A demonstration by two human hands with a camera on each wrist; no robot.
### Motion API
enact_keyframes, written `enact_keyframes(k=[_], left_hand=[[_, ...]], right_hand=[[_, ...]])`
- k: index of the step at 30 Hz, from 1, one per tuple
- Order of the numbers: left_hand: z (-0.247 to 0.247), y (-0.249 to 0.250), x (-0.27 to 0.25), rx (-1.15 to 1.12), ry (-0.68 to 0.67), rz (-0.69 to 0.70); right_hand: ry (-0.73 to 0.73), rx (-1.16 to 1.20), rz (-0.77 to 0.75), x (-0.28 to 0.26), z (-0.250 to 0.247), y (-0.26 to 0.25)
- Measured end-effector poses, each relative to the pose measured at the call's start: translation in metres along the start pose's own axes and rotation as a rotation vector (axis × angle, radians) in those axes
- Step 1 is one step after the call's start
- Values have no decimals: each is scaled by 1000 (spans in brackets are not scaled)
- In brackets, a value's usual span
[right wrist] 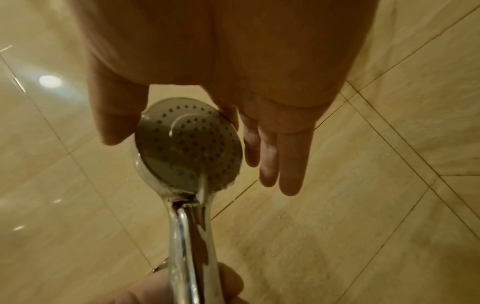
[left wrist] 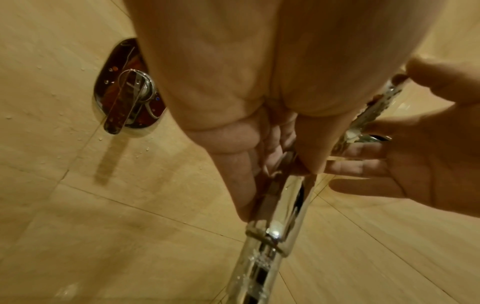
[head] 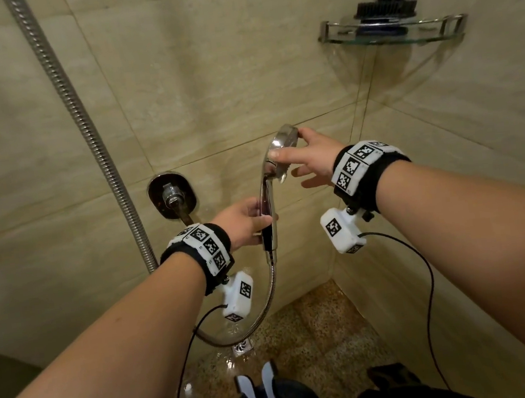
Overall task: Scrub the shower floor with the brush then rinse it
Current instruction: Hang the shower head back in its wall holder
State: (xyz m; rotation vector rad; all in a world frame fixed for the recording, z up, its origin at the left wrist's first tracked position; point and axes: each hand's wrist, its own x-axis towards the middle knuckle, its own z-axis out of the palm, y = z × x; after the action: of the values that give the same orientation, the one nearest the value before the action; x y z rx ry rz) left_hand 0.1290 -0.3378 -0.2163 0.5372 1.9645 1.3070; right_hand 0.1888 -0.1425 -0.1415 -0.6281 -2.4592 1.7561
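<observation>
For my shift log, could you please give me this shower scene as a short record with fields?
left hand: grips the shower head handle
right hand: thumb and forefinger pinch the spray disc rim, other fingers straight
shower head: chrome, roughly upright, no water seen coming out
hose: loops down over the floor drain
brush: on the corner glass shelf
mixer lever: points down
floor: wet

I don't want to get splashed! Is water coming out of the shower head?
Off, as far as I can see. The shower head shows dry-looking holes with no streams coming out, held by the left hand and right hand.
</observation>
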Motion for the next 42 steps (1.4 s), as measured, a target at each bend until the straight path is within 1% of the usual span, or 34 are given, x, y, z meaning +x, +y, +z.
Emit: enact_keyframes(k=[7,13,19,25,33,42], left_hand=[[5,4,-1,5,-21,17],[2,9,-1,19,-44,36],[-2,16,0,17,-11,68],[-9,27,-3,19,10,127],[-9,32,-6,38,23,136],[-10,35,-8,102,55,164]], right_hand=[[80,-28,-37,-5,10,-11],[139,101,-61,-9,9,-34],[154,172,-126,-12,0,-67],[145,90,-158,-18,-5,-89],[115,4,-178,-20,-7,-99],[150,-15,-170,-24,-2,-108]])
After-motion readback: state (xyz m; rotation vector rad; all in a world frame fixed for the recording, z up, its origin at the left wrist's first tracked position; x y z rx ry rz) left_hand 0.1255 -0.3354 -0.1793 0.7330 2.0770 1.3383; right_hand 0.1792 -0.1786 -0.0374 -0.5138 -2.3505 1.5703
